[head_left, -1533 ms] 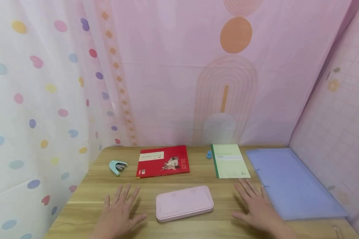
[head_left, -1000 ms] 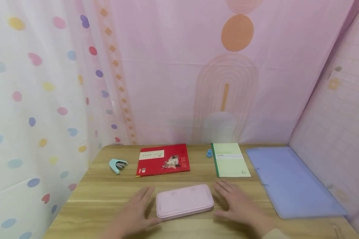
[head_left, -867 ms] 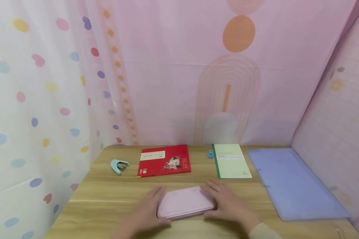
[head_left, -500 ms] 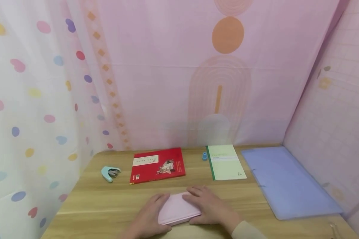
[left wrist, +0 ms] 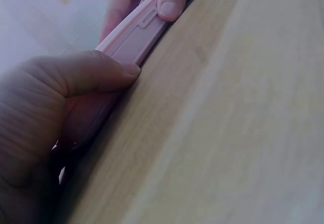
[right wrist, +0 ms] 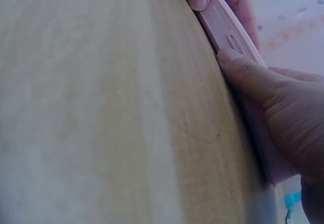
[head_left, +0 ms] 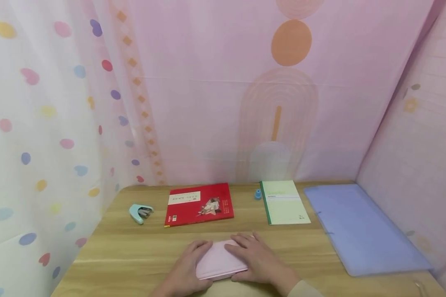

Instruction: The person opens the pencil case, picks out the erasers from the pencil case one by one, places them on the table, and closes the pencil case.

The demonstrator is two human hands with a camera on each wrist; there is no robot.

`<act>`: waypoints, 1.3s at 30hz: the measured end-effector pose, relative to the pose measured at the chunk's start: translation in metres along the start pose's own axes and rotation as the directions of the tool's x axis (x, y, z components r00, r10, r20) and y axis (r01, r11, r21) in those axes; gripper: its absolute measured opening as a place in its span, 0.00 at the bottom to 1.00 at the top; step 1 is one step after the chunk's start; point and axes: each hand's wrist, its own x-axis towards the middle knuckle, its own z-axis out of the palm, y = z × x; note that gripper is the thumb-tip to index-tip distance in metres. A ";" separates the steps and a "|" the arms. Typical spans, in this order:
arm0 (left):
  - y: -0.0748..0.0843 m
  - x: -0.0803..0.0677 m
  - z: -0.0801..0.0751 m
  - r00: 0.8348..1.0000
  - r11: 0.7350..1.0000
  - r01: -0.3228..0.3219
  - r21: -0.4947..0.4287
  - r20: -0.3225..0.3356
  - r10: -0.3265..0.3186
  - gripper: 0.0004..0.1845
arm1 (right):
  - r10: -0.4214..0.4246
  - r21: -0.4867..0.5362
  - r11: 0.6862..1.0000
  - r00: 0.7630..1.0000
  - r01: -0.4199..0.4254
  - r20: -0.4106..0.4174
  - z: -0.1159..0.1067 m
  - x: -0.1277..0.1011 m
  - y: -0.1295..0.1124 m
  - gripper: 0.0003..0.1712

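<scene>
Two hands grip one flat pink rectangular pencil case [head_left: 218, 262] near the tabletop's [head_left: 134, 251] front edge: the left hand [head_left: 187, 266] curls round its left end, the right hand [head_left: 258, 258] round its right, thumbs pressing its front side.

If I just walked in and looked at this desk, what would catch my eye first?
Probably the two hands at the near edge: the left hand and the right hand both grip a flat pink case on the wooden table. Behind them a red book lies flat.
</scene>
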 end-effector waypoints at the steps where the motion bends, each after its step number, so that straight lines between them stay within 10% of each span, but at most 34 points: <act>1: 0.000 0.000 0.000 1.000 1.000 0.000 -0.006 0.002 0.000 0.50 | -0.001 0.000 1.000 1.000 0.001 0.001 0.000 -0.001 0.000 0.44; 15: 0.008 0.004 -0.008 1.000 0.998 -0.010 0.056 -0.027 0.011 0.48 | -0.071 -0.106 0.992 0.997 0.070 -0.005 -0.015 -0.002 0.003 0.40; 28: -0.005 -0.002 -0.007 0.998 0.995 -0.022 -0.099 -0.052 0.017 0.58 | -0.024 0.182 0.983 0.997 0.010 0.075 -0.029 0.003 0.010 0.37; 33: -0.013 -0.005 -0.009 0.997 0.972 0.009 -0.236 -0.066 -0.025 0.68 | 0.154 0.352 0.926 0.988 -0.135 -0.024 -0.038 0.000 0.018 0.30; 39: -0.012 -0.006 -0.011 0.995 0.949 0.028 -0.314 -0.078 -0.055 0.75 | 0.375 0.561 0.794 0.915 -0.232 -0.152 -0.047 0.000 0.033 0.18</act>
